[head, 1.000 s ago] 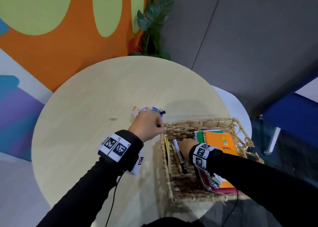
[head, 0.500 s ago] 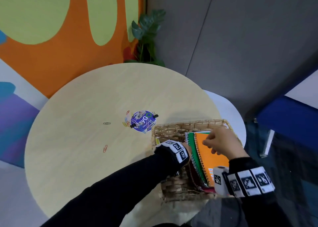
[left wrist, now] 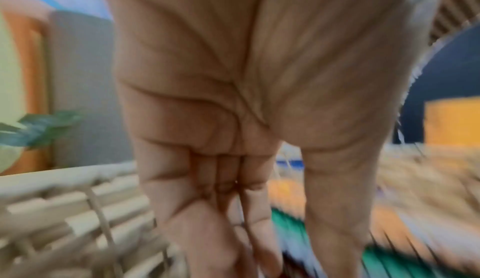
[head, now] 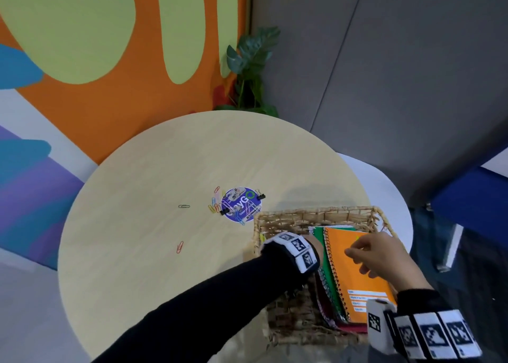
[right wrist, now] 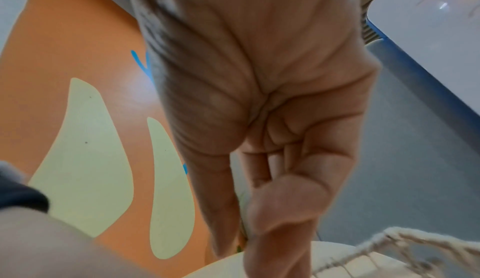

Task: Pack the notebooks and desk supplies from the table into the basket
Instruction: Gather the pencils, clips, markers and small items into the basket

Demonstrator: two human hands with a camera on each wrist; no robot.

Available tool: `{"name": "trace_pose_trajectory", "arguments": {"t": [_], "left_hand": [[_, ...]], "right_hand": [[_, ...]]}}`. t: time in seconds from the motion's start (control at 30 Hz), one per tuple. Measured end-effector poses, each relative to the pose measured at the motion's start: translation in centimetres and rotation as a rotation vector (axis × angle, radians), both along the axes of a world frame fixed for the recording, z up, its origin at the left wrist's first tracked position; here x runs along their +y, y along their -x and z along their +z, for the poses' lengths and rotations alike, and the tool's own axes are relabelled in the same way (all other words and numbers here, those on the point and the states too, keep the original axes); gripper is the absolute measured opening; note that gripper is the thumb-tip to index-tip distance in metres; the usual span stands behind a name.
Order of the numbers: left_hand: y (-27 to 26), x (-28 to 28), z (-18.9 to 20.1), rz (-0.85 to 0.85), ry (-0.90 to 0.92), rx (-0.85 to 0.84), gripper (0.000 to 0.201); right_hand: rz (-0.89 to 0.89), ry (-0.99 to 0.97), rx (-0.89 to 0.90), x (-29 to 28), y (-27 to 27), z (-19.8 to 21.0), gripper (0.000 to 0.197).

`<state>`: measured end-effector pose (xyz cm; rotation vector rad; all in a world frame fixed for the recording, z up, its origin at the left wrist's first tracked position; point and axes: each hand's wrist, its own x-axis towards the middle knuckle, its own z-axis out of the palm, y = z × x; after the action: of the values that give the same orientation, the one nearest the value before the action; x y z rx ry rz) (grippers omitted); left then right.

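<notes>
A wicker basket stands at the table's right edge. In it an orange spiral notebook, a green notebook and a maroon notebook lean up on edge. My right hand pinches the orange notebook's top edge. My left hand reaches down into the basket's left part beside the notebooks, fingers straight; nothing shows in them, and that view is blurred. On the table lie a purple round disc, two black binder clips, several coloured paper clips, a dark paper clip and a red paper clip.
The round pale wooden table stands against an orange and green wall. A potted plant is behind the table. A white surface lies beyond the basket on the right.
My left hand left the clip pile and went down into the basket. My right hand came out of the basket's left part and took the orange notebook's top edge; the notebooks now lean up.
</notes>
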<state>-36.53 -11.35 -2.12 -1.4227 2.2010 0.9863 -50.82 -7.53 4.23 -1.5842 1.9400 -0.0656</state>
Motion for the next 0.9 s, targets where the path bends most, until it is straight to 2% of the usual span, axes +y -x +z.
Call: {"name": "trace_pose_trajectory", "arguments": {"t": [0.07, 0.13, 0.23, 0.3, 0.4, 0.47, 0.57, 0.6, 0.67, 0.73, 0.8, 0.9], "left_hand": [[-2.2, -1.3, 2.2, 0.096, 0.103, 0.053, 0.031], [-5.6, -2.6, 3.6, 0.290, 0.179, 0.251, 0.017], [-11.7, -4.0, 2.9, 0.558, 0.299, 0.432, 0.021], [-15.2, -4.7, 1.2, 0.711, 0.337, 0.446, 0.021], [-19.1, -5.3, -2.1, 0.865, 0.333, 0.362, 0.015], [-20.9, -5.6, -4.1, 0.899, 0.328, 0.293, 0.011], [-22.2, -6.1, -6.6, 0.898, 0.320, 0.220, 0.016], [-22.4, -6.3, -7.1, 0.896, 0.317, 0.205, 0.017], [-22.5, -6.6, -7.8, 0.895, 0.304, 0.190, 0.019], [-22.5, -7.0, -8.3, 0.887, 0.305, 0.185, 0.021], [-22.3, -7.2, -8.8, 0.878, 0.316, 0.195, 0.021], [-21.6, -7.4, -8.9, 0.856, 0.311, 0.197, 0.020]], "right_hand": [[0.019, 0.060, -0.067, -1.5, -1.1, 1.2, 0.016], [0.052, 0.127, -0.121, -3.9, -2.7, 2.1, 0.015], [0.146, 0.206, -0.173, -8.7, -6.2, 2.5, 0.011], [0.233, 0.157, -0.176, -12.3, -9.2, 2.0, 0.008], [0.328, 0.008, -0.143, -17.5, -14.0, 0.3, 0.007], [0.335, -0.109, -0.083, -20.3, -16.8, -1.5, 0.011], [0.415, -0.257, 0.134, -24.0, -19.0, -7.0, 0.021], [0.451, -0.281, 0.232, -24.7, -19.2, -8.5, 0.024], [0.506, -0.274, 0.319, -26.1, -19.4, -11.6, 0.023], [0.596, -0.317, 0.415, -25.8, -20.0, -12.0, 0.021], [0.622, -0.368, 0.491, -24.1, -21.4, -9.2, 0.013], [0.715, -0.413, 0.629, -23.8, -21.9, -7.9, 0.023]]}}
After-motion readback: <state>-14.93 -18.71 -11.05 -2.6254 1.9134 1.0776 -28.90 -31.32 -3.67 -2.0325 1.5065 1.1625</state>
